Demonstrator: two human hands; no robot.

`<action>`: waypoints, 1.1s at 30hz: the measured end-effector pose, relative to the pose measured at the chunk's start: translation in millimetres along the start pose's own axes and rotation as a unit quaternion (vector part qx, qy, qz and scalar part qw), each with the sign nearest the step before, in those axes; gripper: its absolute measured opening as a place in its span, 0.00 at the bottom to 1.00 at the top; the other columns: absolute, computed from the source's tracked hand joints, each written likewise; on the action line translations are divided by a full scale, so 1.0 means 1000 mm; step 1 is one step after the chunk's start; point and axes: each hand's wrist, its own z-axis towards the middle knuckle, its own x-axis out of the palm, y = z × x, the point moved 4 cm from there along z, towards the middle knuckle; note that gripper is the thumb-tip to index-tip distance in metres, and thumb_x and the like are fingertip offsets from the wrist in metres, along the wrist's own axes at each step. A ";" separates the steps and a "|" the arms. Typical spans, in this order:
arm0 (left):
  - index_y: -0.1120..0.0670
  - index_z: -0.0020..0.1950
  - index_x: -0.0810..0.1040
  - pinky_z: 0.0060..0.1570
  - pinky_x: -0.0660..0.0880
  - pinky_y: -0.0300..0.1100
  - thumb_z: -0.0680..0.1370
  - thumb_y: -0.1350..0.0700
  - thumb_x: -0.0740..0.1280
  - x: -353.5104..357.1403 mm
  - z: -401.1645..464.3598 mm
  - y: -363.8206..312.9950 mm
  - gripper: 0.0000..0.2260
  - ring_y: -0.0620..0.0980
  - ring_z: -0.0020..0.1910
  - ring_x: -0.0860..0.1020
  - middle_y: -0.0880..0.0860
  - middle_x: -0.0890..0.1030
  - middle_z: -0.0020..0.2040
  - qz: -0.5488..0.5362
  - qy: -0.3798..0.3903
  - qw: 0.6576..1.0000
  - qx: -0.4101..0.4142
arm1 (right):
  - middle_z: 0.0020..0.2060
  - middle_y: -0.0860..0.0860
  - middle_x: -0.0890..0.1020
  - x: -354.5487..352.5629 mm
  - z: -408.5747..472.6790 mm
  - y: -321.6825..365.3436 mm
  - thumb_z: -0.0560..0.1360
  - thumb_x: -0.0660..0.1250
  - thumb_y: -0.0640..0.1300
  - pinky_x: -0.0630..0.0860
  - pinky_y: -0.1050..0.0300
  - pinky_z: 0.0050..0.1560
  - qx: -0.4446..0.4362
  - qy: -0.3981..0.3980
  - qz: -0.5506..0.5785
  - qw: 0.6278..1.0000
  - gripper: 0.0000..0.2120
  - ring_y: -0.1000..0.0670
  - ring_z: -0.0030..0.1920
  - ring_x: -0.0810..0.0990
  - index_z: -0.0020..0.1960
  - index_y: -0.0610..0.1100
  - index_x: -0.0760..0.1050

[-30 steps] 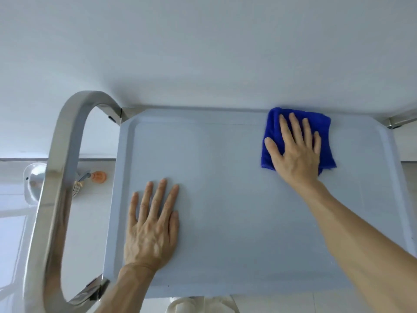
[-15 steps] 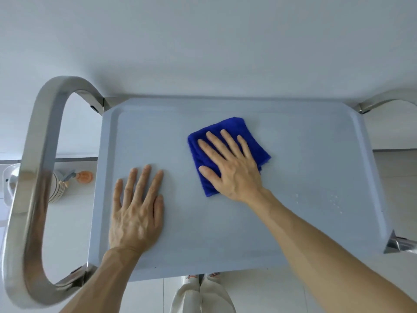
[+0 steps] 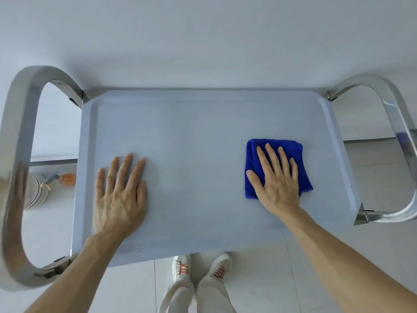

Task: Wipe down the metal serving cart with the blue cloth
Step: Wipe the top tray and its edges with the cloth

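Right hand (image 3: pixel 278 184) lies flat, fingers straight, pressing the folded blue cloth (image 3: pixel 276 146) onto the cart top (image 3: pixel 198 141); cloth edges show beyond its fingertips and thumb. Left hand (image 3: pixel 119 195) rests flat, fingers spread, on bare metal well apart from the cloth.

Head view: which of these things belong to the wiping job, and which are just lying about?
Part of the job:
- blue cloth, flat under the right hand
- cart top, with the left hand resting flat on it
- cart handles

Just lying about:
- stacked plates below, left of the cart
- orange-tipped utensil beside them
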 end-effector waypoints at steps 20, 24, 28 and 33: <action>0.48 0.78 0.60 0.75 0.49 0.65 0.82 0.49 0.50 0.063 0.015 -0.162 0.24 0.58 0.79 0.54 0.53 0.61 0.79 0.058 0.030 0.996 0.053 | 0.76 0.52 0.68 0.001 0.009 -0.010 0.78 0.57 0.66 0.57 0.38 0.74 -0.031 -0.078 0.088 0.993 0.29 0.43 0.77 0.62 0.75 0.54 0.69; 0.47 0.78 0.60 0.75 0.49 0.64 0.82 0.48 0.50 0.064 0.016 -0.162 0.24 0.57 0.79 0.54 0.52 0.61 0.79 0.062 0.030 0.996 0.050 | 0.68 0.49 0.76 -0.009 0.032 -0.013 0.80 0.60 0.60 0.66 0.36 0.66 -0.046 -0.122 0.097 0.987 0.22 0.40 0.69 0.72 0.67 0.49 0.76; 0.46 0.79 0.58 0.75 0.48 0.64 0.82 0.48 0.48 0.064 0.017 -0.161 0.24 0.57 0.80 0.53 0.52 0.59 0.79 0.070 0.028 0.996 0.053 | 0.77 0.47 0.67 0.005 0.033 -0.005 0.81 0.55 0.62 0.55 0.34 0.76 -0.065 -0.098 0.049 0.992 0.28 0.41 0.78 0.61 0.76 0.48 0.66; 0.44 0.81 0.53 0.75 0.48 0.63 0.83 0.47 0.48 0.063 0.015 -0.162 0.25 0.56 0.80 0.51 0.51 0.57 0.81 0.075 0.035 0.996 0.047 | 0.80 0.48 0.60 0.011 -0.004 -0.002 0.81 0.52 0.65 0.52 0.32 0.76 -0.107 -0.075 0.039 0.991 0.32 0.41 0.80 0.54 0.81 0.51 0.56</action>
